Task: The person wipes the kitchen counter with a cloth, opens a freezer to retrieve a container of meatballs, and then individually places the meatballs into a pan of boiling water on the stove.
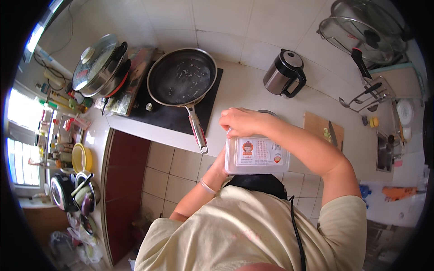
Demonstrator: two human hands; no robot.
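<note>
In front of my body, above the counter's front edge, is a clear plastic food container [257, 169] with a flat lid. A printed label [259, 151] bearing writing and a cartoon figure covers much of its top. My left hand [221, 162] holds the container's left side, its fingers mostly hidden beneath or behind it. Across the far left corner bends my right hand [241, 121], with its fingertips gripping the lid's edge. Behind the right wrist shows part of a grey round rim [269, 112], otherwise hidden.
A frying pan [183, 79] rests on the black cooktop [159, 118], its handle jutting towards me. An electric kettle [283, 74] stands near the wall. On the right, a knife [332, 133] lies on a wooden cutting board [313, 122]. A lidded steel pot [98, 73] sits at left.
</note>
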